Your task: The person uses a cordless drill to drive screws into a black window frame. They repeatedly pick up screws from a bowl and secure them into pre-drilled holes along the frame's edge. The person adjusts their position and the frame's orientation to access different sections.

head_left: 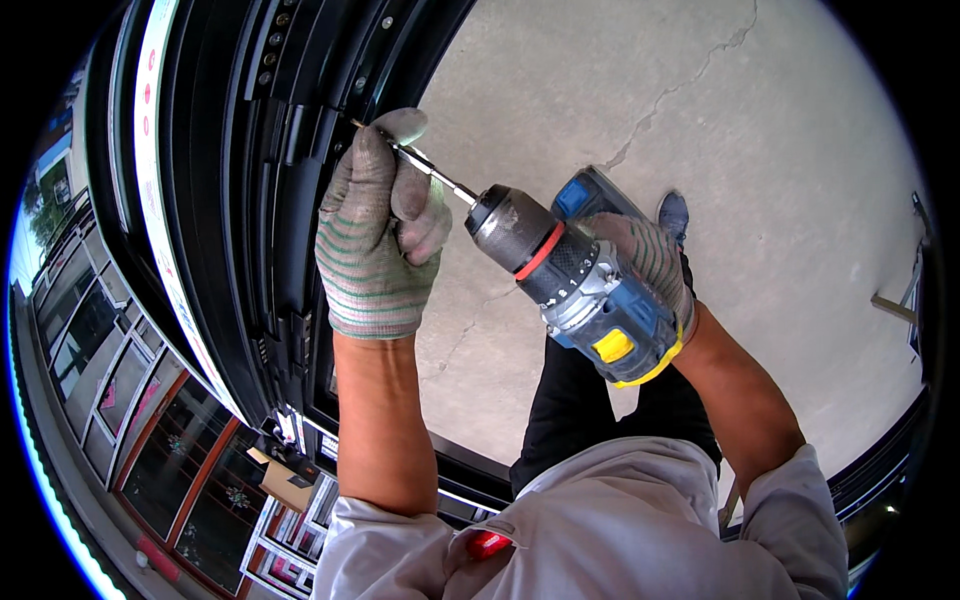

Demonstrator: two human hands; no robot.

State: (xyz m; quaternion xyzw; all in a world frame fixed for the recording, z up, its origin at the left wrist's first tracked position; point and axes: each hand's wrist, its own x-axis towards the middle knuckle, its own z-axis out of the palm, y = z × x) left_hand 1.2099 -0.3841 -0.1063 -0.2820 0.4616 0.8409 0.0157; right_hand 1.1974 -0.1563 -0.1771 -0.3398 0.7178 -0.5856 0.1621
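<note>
My right hand (645, 255), in a striped knit work glove, is wrapped round the handle of a blue and black cordless drill (610, 310) with yellow and red trim. A long slim bit (436, 173) runs from its chuck up and left toward my left hand (378, 225). That hand, gloved alike, has its thumb and fingers pinched round the bit's far end. A thin brass-coloured tip (357, 123) pokes out past the fingers; whether it is a screw or part of the bit I cannot tell. It points at a black metal frame (300, 130) close beside it.
Black frame profiles stand stacked along the left, with a white printed strip (160, 200) on their outer side. Beneath is a cracked concrete floor (760, 130), where a shoe (674, 217) shows. At lower left are a cardboard box (286, 482) and pale metal framework (285, 545).
</note>
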